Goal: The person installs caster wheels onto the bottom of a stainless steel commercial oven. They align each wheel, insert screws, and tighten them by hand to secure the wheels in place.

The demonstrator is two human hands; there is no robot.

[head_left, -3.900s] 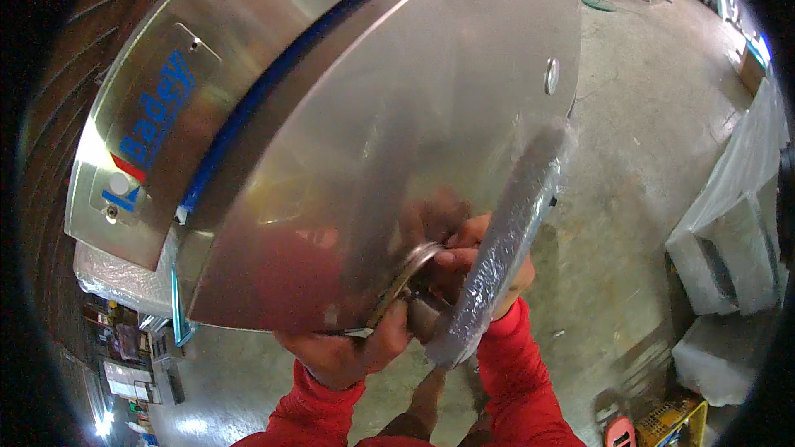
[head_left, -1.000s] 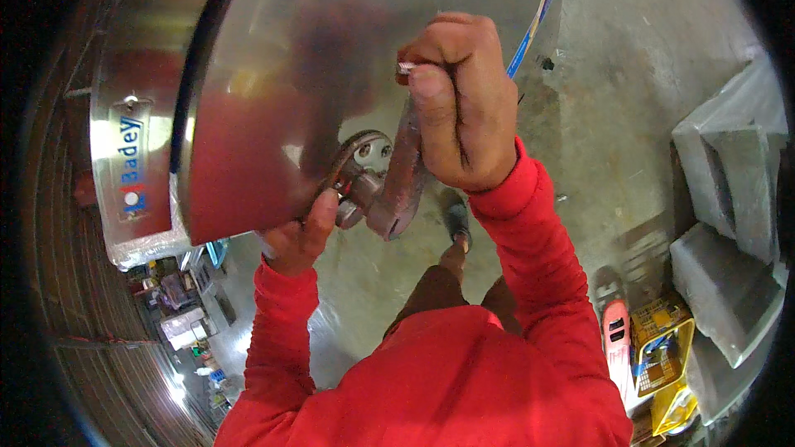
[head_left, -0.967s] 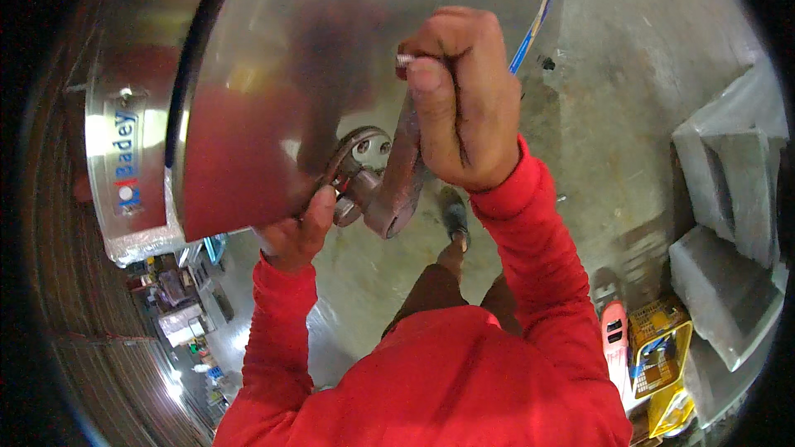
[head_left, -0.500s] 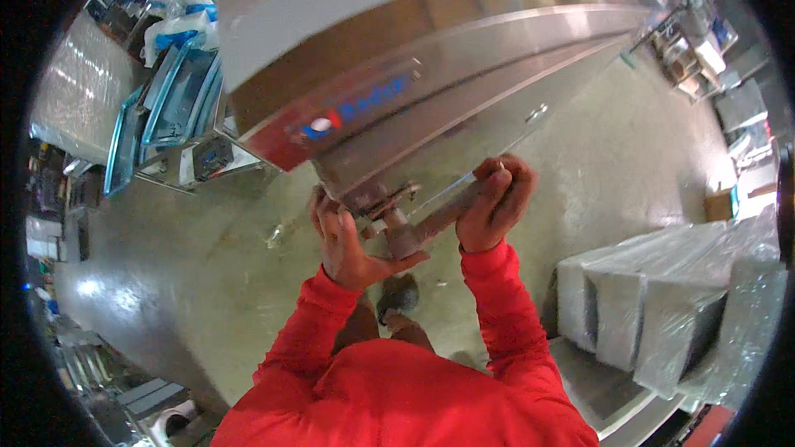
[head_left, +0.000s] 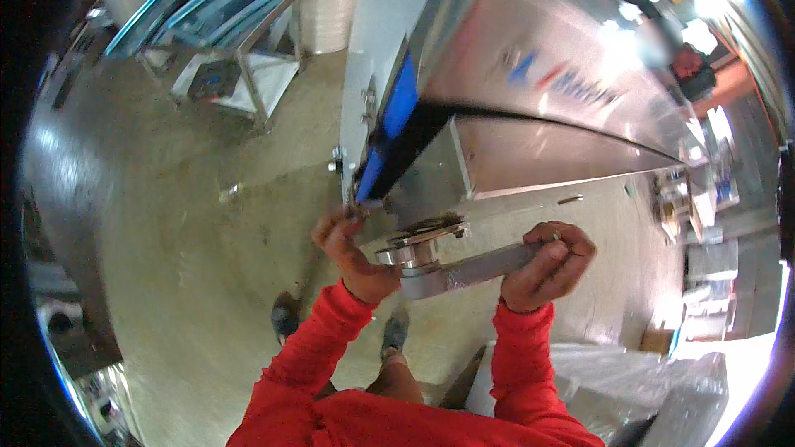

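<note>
The right hand point(head_left: 550, 269) was closed round the far end of a grey handle point(head_left: 480, 271), thumb pressed against the curled fingers. The left hand point(head_left: 354, 255) was half curled at the handle's other end, thumb side close by a round metal mount point(head_left: 414, 253); blur hid whether it gripped anything. The handle lay roughly level below the steel cabinet point(head_left: 546, 153), its mount end nearer the left hand, and the view did not settle whether anything fastened it there. If nothing did, most of its weight probably hung on the right hand, and a slack grip at that one end could have let the heavier-looking mount swing down or twist away. The left fingertips were near the lower end of a blue strip point(head_left: 402, 99), beside the cabinet's dark gap; should the panel have shifted, they risked a pinch or a scrape on metal edges. Beneath was bare concrete floor point(head_left: 207, 240), hard enough to dent a dropped handle, with a shoe point(head_left: 395, 333) below the mount. Farther off, wrapped blocks point(head_left: 629, 364) by the right forearm left it less room for a sudden backward step or swing.
</note>
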